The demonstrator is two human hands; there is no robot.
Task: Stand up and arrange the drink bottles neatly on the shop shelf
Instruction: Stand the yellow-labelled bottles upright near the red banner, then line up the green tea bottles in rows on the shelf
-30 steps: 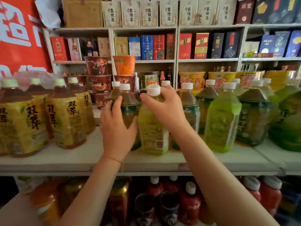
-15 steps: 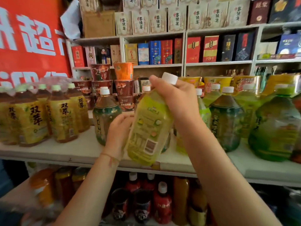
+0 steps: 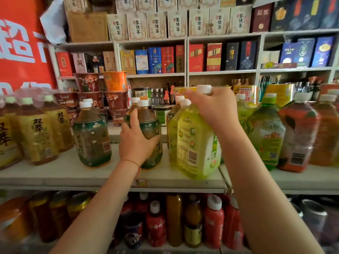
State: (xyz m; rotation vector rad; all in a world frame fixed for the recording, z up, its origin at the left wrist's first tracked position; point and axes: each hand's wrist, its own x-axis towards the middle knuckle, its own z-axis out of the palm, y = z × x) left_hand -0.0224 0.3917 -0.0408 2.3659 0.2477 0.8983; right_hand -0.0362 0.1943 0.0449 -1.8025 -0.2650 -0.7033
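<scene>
Both hands grasp upright bottles near the shelf's [image 3: 77, 173] front edge: left hand [image 3: 136, 142] wraps the dark tea bottle [image 3: 151, 129], right hand [image 3: 215, 107] pinches the yellow-green bottle [image 3: 192, 143] by its neck, just beside it.

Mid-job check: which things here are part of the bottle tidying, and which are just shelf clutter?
Job:
- yellow-green bottle, right hand at its neck
- dark green-label bottle, held by left hand
- green-label bottle standing apart

Clutter:
- noodle cups
- boxed goods

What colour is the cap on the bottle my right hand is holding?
White. The cap tops the yellow-green bottle gripped by the right hand, seen in the head view.
</scene>
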